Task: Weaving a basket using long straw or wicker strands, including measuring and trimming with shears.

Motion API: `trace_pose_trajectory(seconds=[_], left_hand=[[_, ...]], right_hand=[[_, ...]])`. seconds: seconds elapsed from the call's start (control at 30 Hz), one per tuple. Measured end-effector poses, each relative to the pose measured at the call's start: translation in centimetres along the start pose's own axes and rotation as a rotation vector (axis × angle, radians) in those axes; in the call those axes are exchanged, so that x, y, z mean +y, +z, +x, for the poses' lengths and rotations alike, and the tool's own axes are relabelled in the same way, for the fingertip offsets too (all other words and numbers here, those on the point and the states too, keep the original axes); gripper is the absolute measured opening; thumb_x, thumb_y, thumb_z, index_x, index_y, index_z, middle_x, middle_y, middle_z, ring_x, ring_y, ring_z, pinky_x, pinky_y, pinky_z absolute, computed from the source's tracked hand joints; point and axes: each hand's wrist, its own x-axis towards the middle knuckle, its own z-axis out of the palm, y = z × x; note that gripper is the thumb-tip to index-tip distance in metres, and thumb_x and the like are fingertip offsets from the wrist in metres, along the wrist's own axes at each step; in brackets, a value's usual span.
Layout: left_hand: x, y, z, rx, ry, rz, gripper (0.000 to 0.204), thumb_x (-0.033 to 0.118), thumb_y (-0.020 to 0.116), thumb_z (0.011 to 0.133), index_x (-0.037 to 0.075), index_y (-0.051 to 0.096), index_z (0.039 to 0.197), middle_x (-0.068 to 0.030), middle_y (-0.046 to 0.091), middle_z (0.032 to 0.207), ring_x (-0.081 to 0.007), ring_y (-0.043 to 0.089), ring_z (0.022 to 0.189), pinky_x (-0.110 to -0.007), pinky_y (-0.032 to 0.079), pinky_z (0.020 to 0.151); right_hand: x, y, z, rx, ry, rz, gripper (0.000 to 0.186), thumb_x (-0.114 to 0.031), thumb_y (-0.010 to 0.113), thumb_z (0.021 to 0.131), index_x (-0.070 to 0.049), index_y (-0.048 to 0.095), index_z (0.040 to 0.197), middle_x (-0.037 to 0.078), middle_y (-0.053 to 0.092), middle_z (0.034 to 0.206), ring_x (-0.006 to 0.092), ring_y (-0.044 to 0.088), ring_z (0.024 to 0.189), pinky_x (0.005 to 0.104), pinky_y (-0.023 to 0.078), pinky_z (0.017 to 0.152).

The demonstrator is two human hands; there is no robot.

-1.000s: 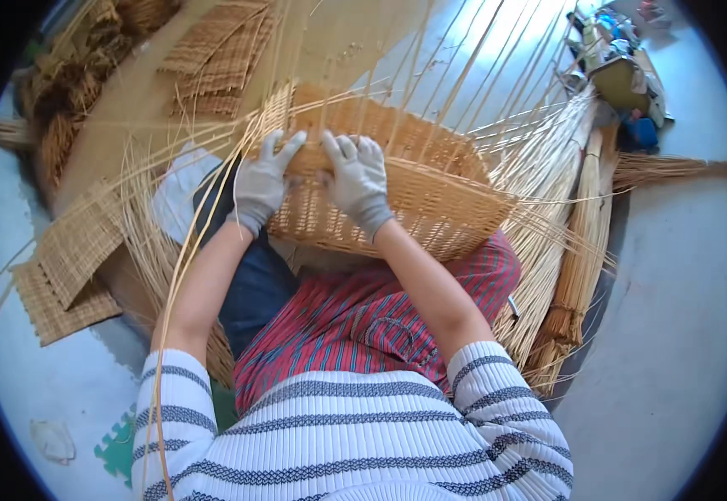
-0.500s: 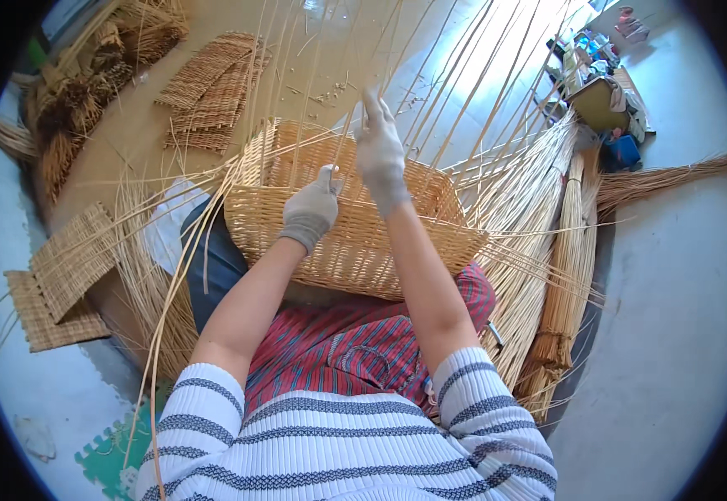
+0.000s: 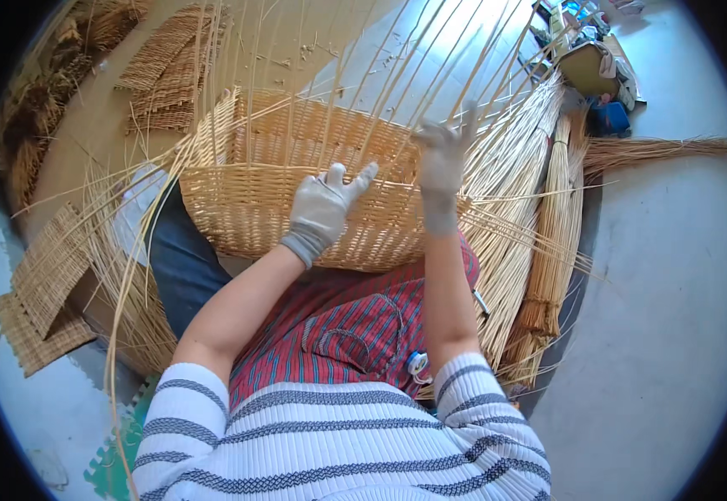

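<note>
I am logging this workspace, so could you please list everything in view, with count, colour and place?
woven basket: one, tan, unfinished, on the person's lap
upright stakes: many, pale straw, rising from the basket rim
cane bundles: several, straw to tan, on the floor at the right
woven mats: several, tan, on the floor at the left and upper left
clutter of small items: count unclear, mixed colours, upper right
striped apron: one, red and blue, over the lap
left hand: grey glove, resting on the basket wall
right hand: grey glove, blurred, among the stakes at the rim
</note>
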Motion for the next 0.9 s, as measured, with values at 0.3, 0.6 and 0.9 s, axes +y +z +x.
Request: trace_pose_trajectory(seconds=[0.3, 0.6, 0.9], left_hand=[[9.9, 1.7, 3.6, -0.013, 0.056, -0.139, 0.077, 0.016, 0.063, 0.098, 0.02, 0.033, 0.169, -0.021, 0.058, 0.142, -0.0273, 0.067, 0.107, -0.043, 0.055, 0.094], [8.9, 1.6, 6.0, -0.151, 0.153, -0.074, 0.067, 0.009, 0.06, 0.099, 0.036, 0.048, 0.159, -0.0149, 0.06, 0.114, -0.024, 0.071, 0.088, -0.038, 0.059, 0.069], [-14.5, 1.5, -8.6, 0.741, -0.586, -1.439, 0.03, 0.007, 0.074, 0.099, 0.004, 0.069, 0.128, -0.0067, 0.074, 0.113, -0.0164, 0.07, 0.095, -0.03, 0.059, 0.085]], right_hand=[[2.0, -5.6, 1.2, 0.022, 0.271, -0.005, 0.043, 0.0, 0.061, 0.102, -0.001, 0.06, 0.145, 0.012, 0.07, 0.125, 0.0209, 0.063, 0.123, 0.0367, 0.05, 0.108], [2.4, -23.5, -9.2, 0.508, 0.666, -0.123, 0.039, 0.0, 0.05, 0.107, -0.013, 0.063, 0.142, 0.008, 0.072, 0.091, 0.015, 0.07, 0.077, 0.0209, 0.043, 0.046], [-8.2, -4.8, -11.4, -0.119, 0.773, 0.195, 0.023, -0.02, 0.062, 0.111, -0.011, 0.069, 0.131, 0.0, 0.068, 0.087, 0.0052, 0.059, 0.071, 0.0205, 0.045, 0.06]])
